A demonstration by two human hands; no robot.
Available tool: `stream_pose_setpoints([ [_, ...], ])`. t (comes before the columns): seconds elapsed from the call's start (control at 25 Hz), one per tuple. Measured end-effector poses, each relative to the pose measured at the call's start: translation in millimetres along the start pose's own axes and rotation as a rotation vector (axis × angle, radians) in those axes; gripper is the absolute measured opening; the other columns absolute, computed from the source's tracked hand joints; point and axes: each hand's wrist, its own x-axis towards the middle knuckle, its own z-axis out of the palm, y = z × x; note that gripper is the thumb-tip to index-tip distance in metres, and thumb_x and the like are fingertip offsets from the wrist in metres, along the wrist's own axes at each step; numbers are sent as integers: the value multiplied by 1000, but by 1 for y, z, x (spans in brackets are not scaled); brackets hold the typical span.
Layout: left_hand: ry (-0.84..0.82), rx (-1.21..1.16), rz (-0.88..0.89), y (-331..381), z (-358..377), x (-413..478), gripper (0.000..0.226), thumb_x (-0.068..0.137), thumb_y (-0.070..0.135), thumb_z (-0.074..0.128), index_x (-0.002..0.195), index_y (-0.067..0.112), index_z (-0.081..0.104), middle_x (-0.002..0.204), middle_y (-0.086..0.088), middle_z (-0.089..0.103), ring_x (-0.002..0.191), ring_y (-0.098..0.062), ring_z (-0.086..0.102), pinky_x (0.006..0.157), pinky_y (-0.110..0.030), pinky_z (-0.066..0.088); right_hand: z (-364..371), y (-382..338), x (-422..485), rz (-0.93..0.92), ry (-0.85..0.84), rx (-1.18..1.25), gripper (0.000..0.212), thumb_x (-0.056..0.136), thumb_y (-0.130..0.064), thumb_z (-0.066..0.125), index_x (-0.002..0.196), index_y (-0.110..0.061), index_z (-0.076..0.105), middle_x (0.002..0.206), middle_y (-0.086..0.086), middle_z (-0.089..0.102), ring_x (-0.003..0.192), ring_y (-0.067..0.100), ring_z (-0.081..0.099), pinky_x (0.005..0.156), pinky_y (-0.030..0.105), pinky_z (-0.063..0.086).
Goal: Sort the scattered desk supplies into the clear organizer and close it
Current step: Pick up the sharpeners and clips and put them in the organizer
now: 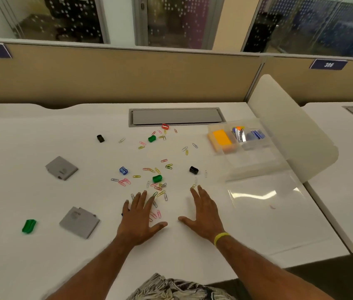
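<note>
Cropped patterned cloth (171,287) | left hand (137,219), fingers splayed flat, covering some paper clips (159,213) | right hand (203,215) splayed, empty | organizer (255,156) blurred

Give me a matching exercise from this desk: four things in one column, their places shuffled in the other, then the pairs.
Things:
1. red sharpener
2. orange pad
3. yellow band
4. blue sharpener

Places:
A. in the clear organizer
B. among the paper clips, mid desk
C. at the edge of the grey hatch
D. on the right arm

Pairs: 1-C, 2-A, 3-D, 4-B.
</note>
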Motion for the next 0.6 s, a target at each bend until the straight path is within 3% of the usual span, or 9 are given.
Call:
stream_pose_setpoints([
  [0.12, 21, -35, -30, -17, -1, -7, 95, 79, 84, 27, 154, 26, 13, 163, -2, 3, 150, -22, 0, 119, -48, 2, 4, -14, 6, -36, -27, -10, 104, 75, -75, 52, 153, -32, -2, 163, -3, -5, 150, 17, -2, 119, 36, 5],
  [0.28, 150, -116, -59, -42, -9, -9, 69, 87, 65, 45, 142, 24, 40, 149, -3, 36, 137, -22, 33, 112, -42, 27, 5, -34, 22, -89, -51, -5, 96, 80, -67, 55, 153, -31, 5, 163, -3, 3, 150, 16, 2, 120, 36, 8],
  [0.6, 188, -181, -114, -62, -12, -5, 42, 92, 38, 55, 130, 22, 49, 128, 2, 47, 113, -16, 46, 96, -30, 39, 3, -72, 61, -178, -25, -14, 72, 85, -55, 58, 145, -24, 34, 151, 0, 35, 141, 20, 29, 115, 36, 24],
])
